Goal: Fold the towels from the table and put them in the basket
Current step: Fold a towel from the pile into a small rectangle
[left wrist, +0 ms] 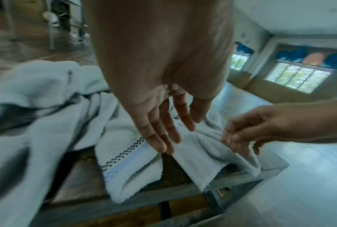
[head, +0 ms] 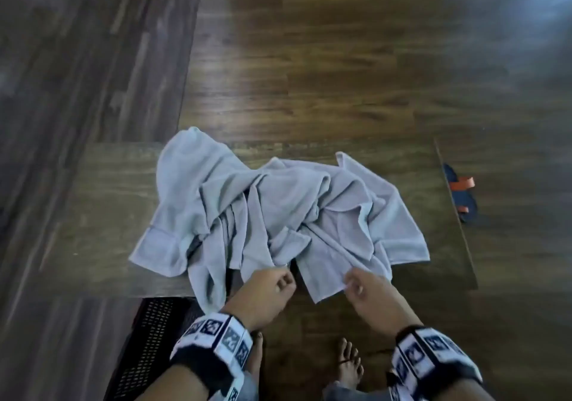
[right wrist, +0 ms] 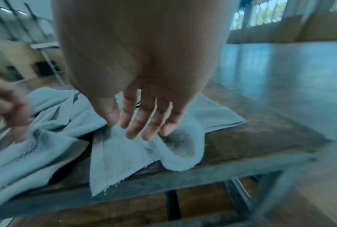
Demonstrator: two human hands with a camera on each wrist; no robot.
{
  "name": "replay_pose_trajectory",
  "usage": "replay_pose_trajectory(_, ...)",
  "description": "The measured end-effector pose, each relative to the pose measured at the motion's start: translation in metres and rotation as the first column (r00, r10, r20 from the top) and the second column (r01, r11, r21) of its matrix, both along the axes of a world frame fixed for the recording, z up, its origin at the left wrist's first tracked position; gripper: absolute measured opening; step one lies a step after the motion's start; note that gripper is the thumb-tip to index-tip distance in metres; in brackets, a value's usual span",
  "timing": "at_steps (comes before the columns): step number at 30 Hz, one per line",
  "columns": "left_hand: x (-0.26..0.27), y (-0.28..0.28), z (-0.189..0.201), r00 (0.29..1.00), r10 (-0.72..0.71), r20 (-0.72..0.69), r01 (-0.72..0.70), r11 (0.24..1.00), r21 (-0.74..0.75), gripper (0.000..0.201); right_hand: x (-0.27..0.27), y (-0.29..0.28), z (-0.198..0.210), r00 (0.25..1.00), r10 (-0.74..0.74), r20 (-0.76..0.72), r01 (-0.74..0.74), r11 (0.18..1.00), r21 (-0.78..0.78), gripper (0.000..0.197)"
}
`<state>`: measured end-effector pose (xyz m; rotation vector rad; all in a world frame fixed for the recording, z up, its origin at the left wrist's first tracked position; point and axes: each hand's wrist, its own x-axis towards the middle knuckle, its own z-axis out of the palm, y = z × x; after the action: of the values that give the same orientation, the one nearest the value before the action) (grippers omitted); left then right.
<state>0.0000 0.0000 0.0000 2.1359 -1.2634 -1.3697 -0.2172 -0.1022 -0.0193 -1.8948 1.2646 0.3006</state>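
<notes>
With the towels [head: 272, 215] heaped on the bench [head: 102, 215], both hands' fingers [left wrist: 159, 138] are seemingly spread loosely over near edges, and one corner should be pinched before lifting.

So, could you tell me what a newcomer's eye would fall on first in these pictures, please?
First, the heap of pale grey towels, crumpled and unfolded across the middle of the wooden table. Next, the left hand and right hand reaching to its near edge, fingers relaxed. A dark perforated basket sits on the floor by the table's near left corner, and a sandal lies past the right end.
</notes>
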Motion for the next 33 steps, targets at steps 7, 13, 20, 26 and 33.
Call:
replay_pose_trajectory(7,-0.01,-0.04,-0.097,0.949,-0.193,0.248,0.275,0.894,-0.354,0.023,0.044,0.013,-0.085,0.956,0.132,-0.262,-0.261,0.79,-0.554,0.034)
replay_pose_trajectory(13,-0.013,-0.025,-0.112,0.807,-0.16,0.569,0.423,0.828,-0.368,0.046,0.035,0.026,-0.06,0.98,0.178,-0.083,-0.183,0.674,-0.716,0.022)
replay_pose_trajectory(20,-0.022,-0.01,-0.021,0.859,0.14,0.492,0.24,0.74,-0.629,0.024,-0.011,0.051,0.035,0.867,0.128,0.482,0.303,0.632,-0.713,0.015)
replay_pose_trajectory(26,-0.049,-0.005,0.066,0.949,0.185,0.255,0.105,0.577,-0.81,0.026,-0.041,0.049,0.084,0.723,0.027,0.69,0.479,0.7,-0.529,0.027)
replay_pose_trajectory(33,-0.102,0.015,0.123,0.956,0.076,0.283,0.229,0.411,-0.883,0.018,-0.049,0.071,0.11,0.918,-0.014,0.396,0.322,0.607,-0.727,0.011)
